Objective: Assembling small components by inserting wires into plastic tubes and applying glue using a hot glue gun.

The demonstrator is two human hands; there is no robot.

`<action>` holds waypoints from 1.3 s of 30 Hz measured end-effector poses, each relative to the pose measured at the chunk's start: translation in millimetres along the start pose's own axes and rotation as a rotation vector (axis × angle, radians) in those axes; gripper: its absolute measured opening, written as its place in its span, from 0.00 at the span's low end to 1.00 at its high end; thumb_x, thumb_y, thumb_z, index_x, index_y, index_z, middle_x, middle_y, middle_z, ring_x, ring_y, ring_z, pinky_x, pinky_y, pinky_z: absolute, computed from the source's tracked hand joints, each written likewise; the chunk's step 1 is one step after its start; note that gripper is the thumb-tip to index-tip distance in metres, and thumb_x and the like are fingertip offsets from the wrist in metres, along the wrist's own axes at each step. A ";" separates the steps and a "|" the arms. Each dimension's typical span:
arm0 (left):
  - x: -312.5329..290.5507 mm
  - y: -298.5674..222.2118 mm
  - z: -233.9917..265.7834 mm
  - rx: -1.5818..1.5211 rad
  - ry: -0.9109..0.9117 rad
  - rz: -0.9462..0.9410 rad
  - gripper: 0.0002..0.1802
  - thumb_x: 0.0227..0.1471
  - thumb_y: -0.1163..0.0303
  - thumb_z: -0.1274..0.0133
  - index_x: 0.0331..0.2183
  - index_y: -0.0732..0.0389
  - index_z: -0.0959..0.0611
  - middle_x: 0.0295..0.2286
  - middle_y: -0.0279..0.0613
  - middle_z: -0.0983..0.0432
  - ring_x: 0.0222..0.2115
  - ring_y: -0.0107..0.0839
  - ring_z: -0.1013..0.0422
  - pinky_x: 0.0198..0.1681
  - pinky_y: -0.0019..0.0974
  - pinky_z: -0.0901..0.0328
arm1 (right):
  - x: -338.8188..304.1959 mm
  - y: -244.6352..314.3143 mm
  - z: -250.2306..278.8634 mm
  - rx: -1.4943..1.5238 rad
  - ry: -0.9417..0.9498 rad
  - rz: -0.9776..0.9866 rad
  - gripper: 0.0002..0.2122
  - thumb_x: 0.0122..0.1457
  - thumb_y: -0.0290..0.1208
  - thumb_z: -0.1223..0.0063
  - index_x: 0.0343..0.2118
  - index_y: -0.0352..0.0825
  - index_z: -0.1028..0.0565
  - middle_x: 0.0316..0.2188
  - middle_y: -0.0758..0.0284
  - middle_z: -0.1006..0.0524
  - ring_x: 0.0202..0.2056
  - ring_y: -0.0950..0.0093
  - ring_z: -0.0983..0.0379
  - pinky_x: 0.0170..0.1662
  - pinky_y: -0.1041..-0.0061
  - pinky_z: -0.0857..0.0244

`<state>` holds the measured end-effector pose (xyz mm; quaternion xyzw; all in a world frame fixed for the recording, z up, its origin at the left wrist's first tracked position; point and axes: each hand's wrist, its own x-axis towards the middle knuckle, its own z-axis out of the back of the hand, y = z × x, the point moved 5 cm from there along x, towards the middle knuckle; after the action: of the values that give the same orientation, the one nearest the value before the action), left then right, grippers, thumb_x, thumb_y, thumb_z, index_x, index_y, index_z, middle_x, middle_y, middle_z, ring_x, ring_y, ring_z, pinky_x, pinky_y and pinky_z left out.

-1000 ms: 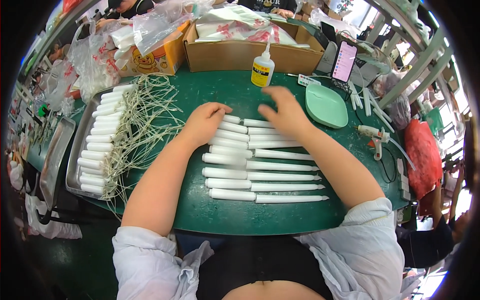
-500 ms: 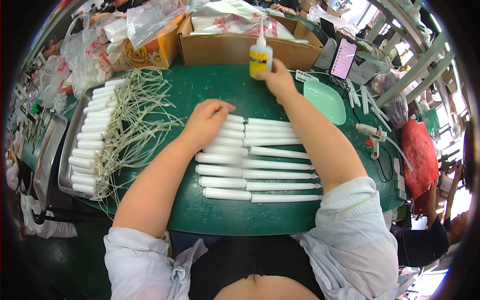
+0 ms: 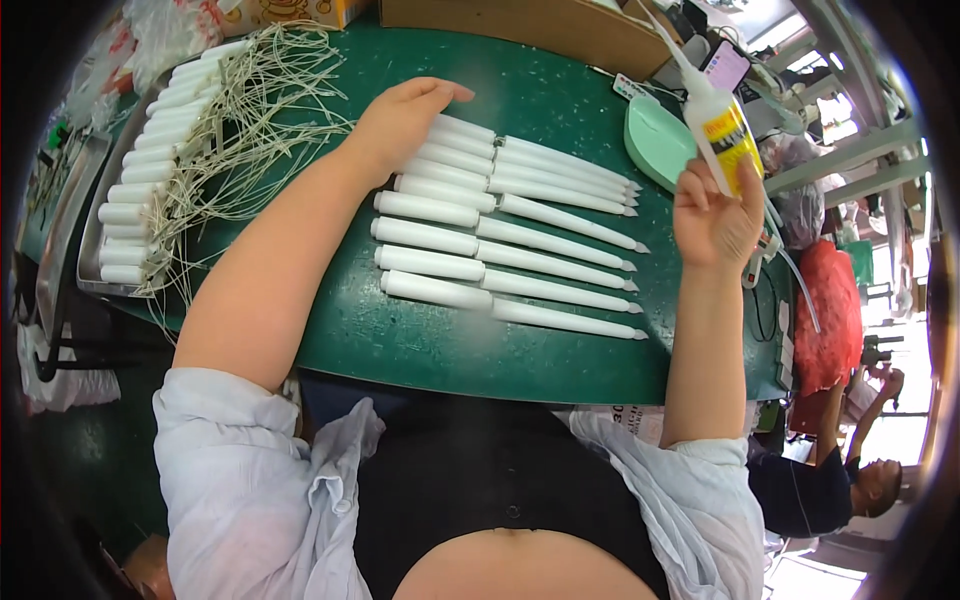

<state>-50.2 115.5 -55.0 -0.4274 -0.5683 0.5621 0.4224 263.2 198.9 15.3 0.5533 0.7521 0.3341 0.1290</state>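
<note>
My right hand point(image 3: 712, 215) is closed around a white squeeze bottle point(image 3: 722, 130) with a yellow label and a long thin nozzle. The bottle is raised over the right side of the table, nozzle tilted up and to the left. My left hand point(image 3: 395, 125) lies at the far left of a row of white taper candles point(image 3: 560, 250), its fingers stretched toward the right and partly over the farthest ones. Each candle has a thick cylinder at the left, a slimmer tapered stick and a small pointed tip at the right. What lies under my left palm is hidden.
At the left, a metal tray point(image 3: 88, 262) holds white cylinders point(image 3: 135, 192) with tangled clear wires point(image 3: 260, 120). A pale green dish point(image 3: 655, 140), a phone point(image 3: 727, 65) and a red bag point(image 3: 830, 315) are at the right. A cardboard box point(image 3: 520, 25) stands behind.
My right hand has brought the bottle rightward and nearer, tilting its nozzle leftward. My left hand stays beside the far candles. The view has shifted, showing the candles higher in the picture.
</note>
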 end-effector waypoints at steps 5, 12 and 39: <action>-3.5 0.2 -1.5 0.059 0.043 -0.033 0.17 0.63 0.58 0.55 0.44 0.54 0.17 0.39 0.33 0.25 0.36 0.23 0.30 0.41 0.28 0.33 | -11.7 16.1 14.7 0.124 -0.045 0.096 0.17 0.59 0.37 0.44 0.46 0.33 0.30 0.36 0.60 0.26 0.21 0.78 0.43 0.18 0.84 0.53; -7.6 -2.5 -2.3 0.066 0.024 0.017 0.18 0.63 0.60 0.57 0.44 0.57 0.17 0.38 0.36 0.22 0.38 0.26 0.29 0.42 0.30 0.33 | -27.9 -19.4 -4.7 -0.282 0.010 -0.040 0.27 0.67 0.54 0.66 0.52 0.32 0.34 0.49 0.50 0.26 0.16 0.84 0.41 0.13 0.87 0.50; -1.6 3.5 -0.8 0.225 0.034 -0.089 0.20 0.61 0.53 0.53 0.46 0.54 0.18 0.41 0.38 0.23 0.38 0.27 0.28 0.43 0.32 0.30 | -43.1 -37.5 -17.6 -0.653 -0.035 0.064 0.17 0.58 0.33 0.47 0.48 0.32 0.32 0.42 0.48 0.22 0.19 0.83 0.35 0.18 0.87 0.44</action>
<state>-49.0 114.2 -58.5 -0.3609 -0.5127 0.5959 0.5018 240.6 146.8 -3.4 0.5119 0.5851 0.5517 0.3020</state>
